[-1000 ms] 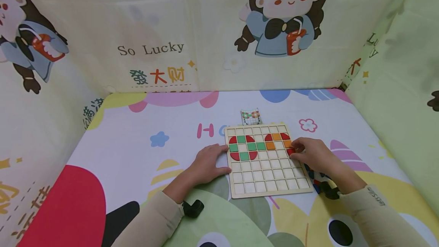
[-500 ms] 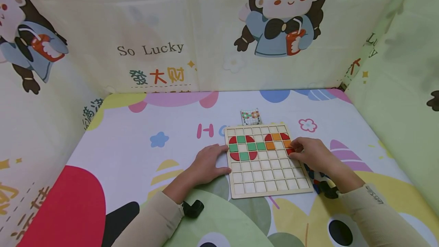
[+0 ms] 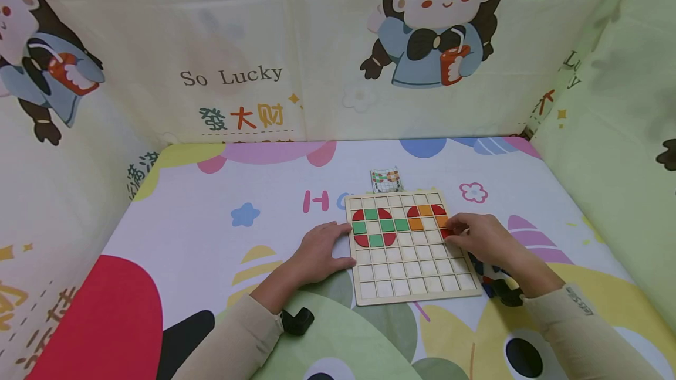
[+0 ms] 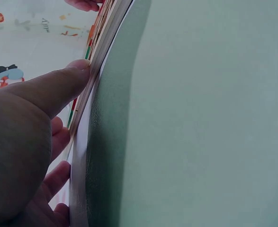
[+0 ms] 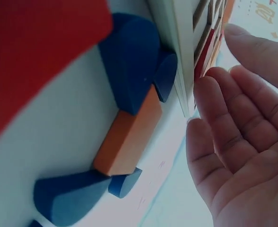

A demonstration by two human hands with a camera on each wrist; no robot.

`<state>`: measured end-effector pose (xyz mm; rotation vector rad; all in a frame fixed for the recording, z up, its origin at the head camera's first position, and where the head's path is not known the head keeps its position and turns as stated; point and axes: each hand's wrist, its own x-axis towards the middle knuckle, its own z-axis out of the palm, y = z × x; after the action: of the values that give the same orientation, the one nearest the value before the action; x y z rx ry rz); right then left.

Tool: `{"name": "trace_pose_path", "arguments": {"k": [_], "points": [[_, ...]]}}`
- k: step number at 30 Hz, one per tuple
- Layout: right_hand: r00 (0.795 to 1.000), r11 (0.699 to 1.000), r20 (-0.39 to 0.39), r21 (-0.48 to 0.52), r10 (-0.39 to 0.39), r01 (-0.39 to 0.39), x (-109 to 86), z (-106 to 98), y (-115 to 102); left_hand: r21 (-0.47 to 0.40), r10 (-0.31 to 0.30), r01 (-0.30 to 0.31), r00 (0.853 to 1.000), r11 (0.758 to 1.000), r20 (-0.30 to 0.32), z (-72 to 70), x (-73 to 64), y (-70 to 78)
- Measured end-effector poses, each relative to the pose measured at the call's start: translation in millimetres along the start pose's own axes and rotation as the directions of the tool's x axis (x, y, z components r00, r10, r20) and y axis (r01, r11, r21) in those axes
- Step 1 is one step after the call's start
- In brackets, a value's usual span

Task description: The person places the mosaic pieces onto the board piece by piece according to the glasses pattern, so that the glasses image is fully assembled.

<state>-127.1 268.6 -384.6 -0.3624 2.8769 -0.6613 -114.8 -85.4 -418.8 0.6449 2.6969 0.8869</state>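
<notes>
A wooden grid board [image 3: 412,268] lies on the patterned cloth, with red, green and orange tiles set in its upper rows. My left hand [image 3: 319,251] rests at the board's left edge. In the left wrist view its thumb [image 4: 70,85] touches the board's edge [image 4: 94,73]. At the right edge, my right hand [image 3: 483,239] pinches a red tile [image 3: 446,233] between thumb and finger, over the cell below an orange tile [image 3: 442,221]. The fingers partly cover this red tile. Seen from the right wrist, a red tile [image 5: 204,56] sits at the board beside the fingertips.
A small pattern card [image 3: 386,179] lies beyond the board's far edge. Loose blue pieces [image 5: 129,59] and an orange block [image 5: 129,137] lie beside the board under my right wrist. Printed cloth walls [image 3: 317,46] stand at the back and sides.
The right-hand fingers shift very slightly at the red tile. My left hand and the board have not visibly moved.
</notes>
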Motion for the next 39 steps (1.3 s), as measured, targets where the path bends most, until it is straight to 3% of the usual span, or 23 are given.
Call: {"name": "trace_pose_path", "arguments": {"k": [6, 16, 24, 39], "points": [[0.999, 0.999, 0.003, 0.040, 0.036, -0.036, -5.7, -9.7, 3.7, 0.001, 0.010, -0.010, 1.000, 1.000, -0.002, -0.2, -0.1, -0.3], [0.996, 0.995, 0.012, -0.043, 0.093, -0.092, -17.5, -20.4, 23.0, 0.001, 0.023, -0.023, 1.000, 1.000, -0.003, -0.7, 0.4, -0.9], [0.998, 0.997, -0.003, -0.028, 0.067, -0.067, -30.9, -28.7, 39.5, -0.003, 0.022, -0.022, 1.000, 1.000, -0.005, -0.3, 0.5, -1.5], [0.993, 0.994, 0.018, 0.003, 0.113, -0.113, -50.7, -22.7, 56.2, -0.006, 0.024, -0.024, 1.000, 1.000, -0.008, 0.1, 0.0, -2.2]]}}
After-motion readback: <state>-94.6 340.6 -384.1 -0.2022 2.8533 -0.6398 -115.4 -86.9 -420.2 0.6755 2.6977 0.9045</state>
